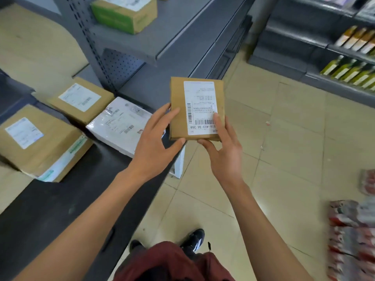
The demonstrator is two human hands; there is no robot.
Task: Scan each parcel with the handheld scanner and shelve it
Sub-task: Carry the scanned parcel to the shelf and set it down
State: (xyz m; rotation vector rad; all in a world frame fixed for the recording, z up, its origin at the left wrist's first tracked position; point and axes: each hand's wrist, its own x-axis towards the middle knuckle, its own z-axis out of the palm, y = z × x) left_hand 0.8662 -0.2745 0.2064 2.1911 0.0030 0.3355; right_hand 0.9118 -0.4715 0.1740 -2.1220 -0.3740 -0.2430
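Both hands (156, 138) around parcel (178, 110)

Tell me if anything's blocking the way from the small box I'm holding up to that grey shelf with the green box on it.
Nothing visible blocks it. The small box, held by the left hand and right hand, has open air up to the grey shelf. The green box sits at the shelf's left; the surface to its right looks bare.

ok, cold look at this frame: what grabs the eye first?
The small brown cardboard parcel with a white shipping label, held mid-frame over the tiled floor by the left hand and right hand. Next, on the dark counter at left, two larger brown boxes and a white plastic-wrapped parcel. No scanner shows.
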